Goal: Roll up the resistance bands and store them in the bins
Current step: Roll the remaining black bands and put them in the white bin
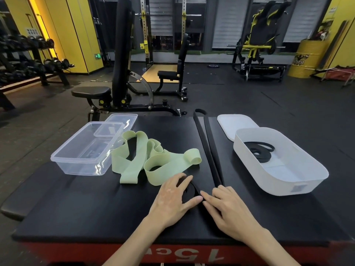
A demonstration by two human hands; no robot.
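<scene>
- The clear bin [84,150] stands at the far left of the black pad [76,208], with nothing in it. Its clear lid [123,120] lies flat just behind it, partly tucked under its far corner.
- The green band [149,160] lies loose beside the clear bin in a tangle of flat loops. One end of it is curled into a small roll on the side nearest the black band.
- My left hand [172,196] sits just in front of the green heap. Its fingers are spread and curled over the rolled-up start of the black band [208,146], and the thumb is against the coil's near side, so I hold the coil on the pad.
- The rest of the black band runs as two flat strands side by side, straight away from my hands up the middle of the pad. Its far loop pokes over the pad's back edge.
- My right hand [228,210] lies on the band just beside the coil. Its fingers are nearly straight and press the strands down, and the forefinger tip almost meets my left thumb.
- The white bin [288,169] stands at the right, holding a coiled black band [259,150] at its far end.
- A white lid [236,125] lies flat behind the white bin, touching it.
</scene>
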